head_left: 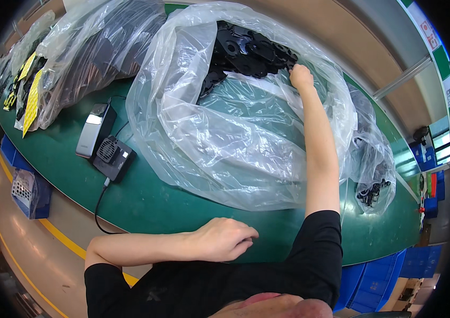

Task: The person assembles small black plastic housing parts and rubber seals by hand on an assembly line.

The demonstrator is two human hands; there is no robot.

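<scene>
A large clear plastic bag [225,135] lies wide open on the green table, its rim folded outward. Black plastic parts [249,50] are heaped at its far side. My right hand [302,78] reaches across the bag, fingers closed at the right edge of the heap, on a black plastic part [287,57]. Its fingertips are partly hidden. Close to my body, my left hand [225,238] is held at the table's near edge. Its fingers are curled in, and nothing shows between thumb and fingers.
Left of the bag stand a grey-and-black power bank [93,130] and a small black fan-like device [113,158] with a cable. Filled plastic bags [98,58] crowd the far left; a smaller bag [376,175] of black pieces lies right. Blue bins [373,281] stand below the table.
</scene>
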